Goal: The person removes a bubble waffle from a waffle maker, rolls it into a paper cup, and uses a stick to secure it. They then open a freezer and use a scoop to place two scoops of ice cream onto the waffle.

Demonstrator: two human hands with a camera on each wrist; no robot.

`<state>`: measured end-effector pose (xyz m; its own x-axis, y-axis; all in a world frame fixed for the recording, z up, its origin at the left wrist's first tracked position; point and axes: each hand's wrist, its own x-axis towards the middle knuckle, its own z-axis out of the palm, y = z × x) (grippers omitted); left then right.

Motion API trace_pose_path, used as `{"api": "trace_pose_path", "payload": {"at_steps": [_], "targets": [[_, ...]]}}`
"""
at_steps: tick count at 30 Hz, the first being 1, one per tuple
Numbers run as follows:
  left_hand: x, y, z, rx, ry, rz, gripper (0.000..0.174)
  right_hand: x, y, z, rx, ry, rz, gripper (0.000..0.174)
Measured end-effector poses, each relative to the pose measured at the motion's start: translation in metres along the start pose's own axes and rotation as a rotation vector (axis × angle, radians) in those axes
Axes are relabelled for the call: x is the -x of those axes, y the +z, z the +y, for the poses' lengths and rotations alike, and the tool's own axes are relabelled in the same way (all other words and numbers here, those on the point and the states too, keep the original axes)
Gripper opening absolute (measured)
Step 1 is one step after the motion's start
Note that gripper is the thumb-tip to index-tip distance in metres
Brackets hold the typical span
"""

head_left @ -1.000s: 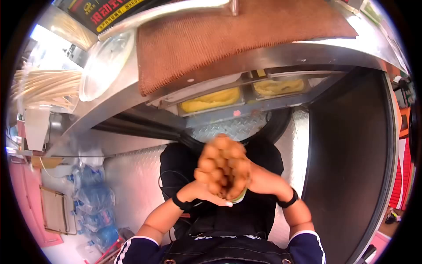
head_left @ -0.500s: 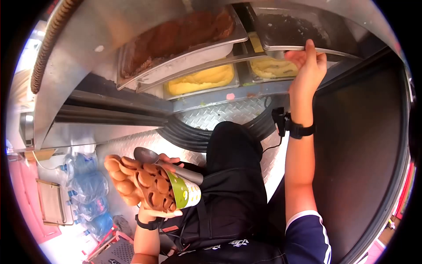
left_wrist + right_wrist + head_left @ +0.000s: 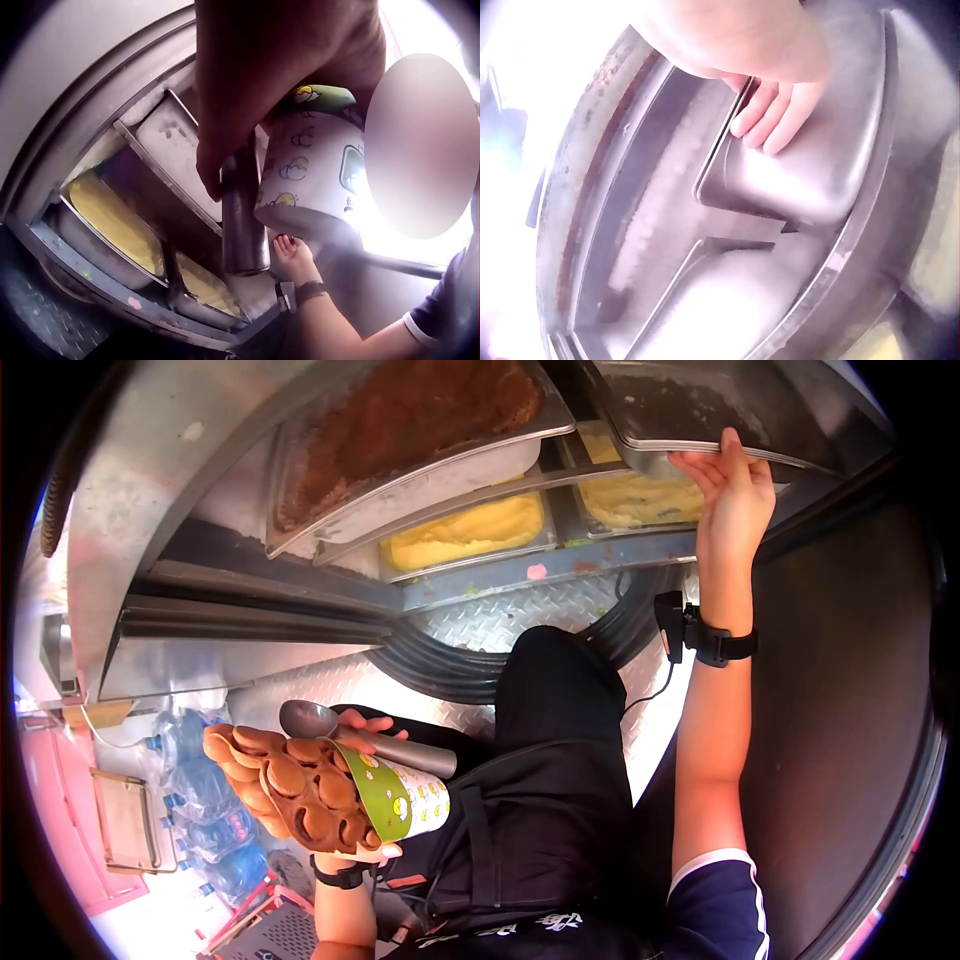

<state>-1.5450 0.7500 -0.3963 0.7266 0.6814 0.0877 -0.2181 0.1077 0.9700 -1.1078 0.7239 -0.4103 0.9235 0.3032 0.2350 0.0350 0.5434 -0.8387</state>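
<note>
In the head view my left hand (image 3: 362, 728) holds a bubble waffle (image 3: 290, 780) in a green and white paper cup (image 3: 405, 800), tilted over on its side at the lower left. The same hand grips a metal ice cream scoop (image 3: 400, 752) alongside the cup, its bowl empty. At the upper right, my right hand (image 3: 738, 505) pinches the front rim of a metal pan (image 3: 690, 405) with a dark, frosted inside. The right wrist view shows its fingers curled under the rim, against the outer wall of the pan (image 3: 802, 176).
A pan of brown ice cream (image 3: 410, 435) sits left of the gripped pan. Lower down are two pans of yellow ice cream (image 3: 470, 532) (image 3: 640, 498). A dark panel (image 3: 840, 690) stands at the right, a black coiled hose (image 3: 440, 678) on the floor, water bottles (image 3: 210, 800) at the left.
Both hands were together on the waffle cup; the left has carried it leftward, with the scoop now showing. My right hand left it and reached up to the metal pan's rim.
</note>
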Motion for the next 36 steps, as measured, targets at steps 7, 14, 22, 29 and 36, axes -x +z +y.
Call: {"api": "trace_pose_path", "payload": {"at_steps": [7,14,22,29,36], "targets": [[-0.001,0.007,-0.001,-0.036,0.025,0.049,0.099,0.085,-0.001,0.046,0.012,0.234,-0.19,0.026],[0.007,0.011,0.009,-0.032,-0.018,0.142,0.094,0.142,0.002,0.148,0.275,0.908,-0.461,0.027],[0.017,-0.003,0.002,-0.026,0.04,0.13,0.101,0.132,0.097,0.108,0.181,0.123,-0.931,0.024],[0.019,-0.01,0.0,0.025,0.053,0.132,0.1,0.092,0.162,0.121,0.274,0.404,-0.94,0.036],[0.027,-0.025,-0.004,0.008,0.109,0.117,0.093,0.139,0.128,0.103,-0.061,0.44,-0.881,0.021]]}}
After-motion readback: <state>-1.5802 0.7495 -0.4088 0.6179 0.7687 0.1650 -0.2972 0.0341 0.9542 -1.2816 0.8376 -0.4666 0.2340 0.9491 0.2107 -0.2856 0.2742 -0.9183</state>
